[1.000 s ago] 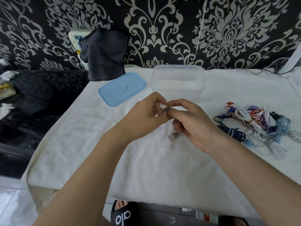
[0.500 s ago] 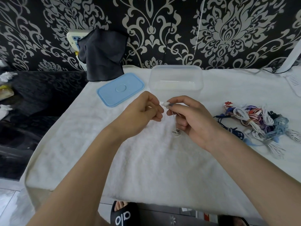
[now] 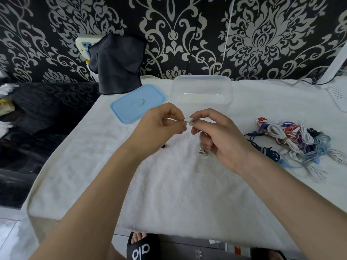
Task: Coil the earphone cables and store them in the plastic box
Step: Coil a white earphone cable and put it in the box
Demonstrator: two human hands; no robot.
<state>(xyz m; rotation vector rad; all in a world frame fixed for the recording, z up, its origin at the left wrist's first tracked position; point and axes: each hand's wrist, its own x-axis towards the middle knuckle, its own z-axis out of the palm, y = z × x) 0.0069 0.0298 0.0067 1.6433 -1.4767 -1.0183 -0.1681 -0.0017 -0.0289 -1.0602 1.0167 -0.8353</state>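
Over the middle of the white towel, my left hand [image 3: 161,126] and my right hand [image 3: 221,139] meet fingertip to fingertip. Both pinch a white earphone [image 3: 188,120] between them. Its thin white cable [image 3: 203,152] hangs under my right palm and bunches on the towel. The clear plastic box [image 3: 201,94] stands open just behind my hands, nothing visible inside. Its blue lid [image 3: 138,103] lies flat to the box's left. A tangled heap of earphone cables [image 3: 294,141] in white, blue, purple and red lies at the right.
A dark cloth [image 3: 117,62] hangs over a wall socket behind the lid. The white towel [image 3: 159,194] covers the table; its front edge is near my body. A white device [image 3: 339,94] sits at the far right. Dark furniture [image 3: 37,119] stands left.
My left hand has slid slightly left, away from the right, so the white earphone now shows between the fingertips. The bunched cable below has barely moved.
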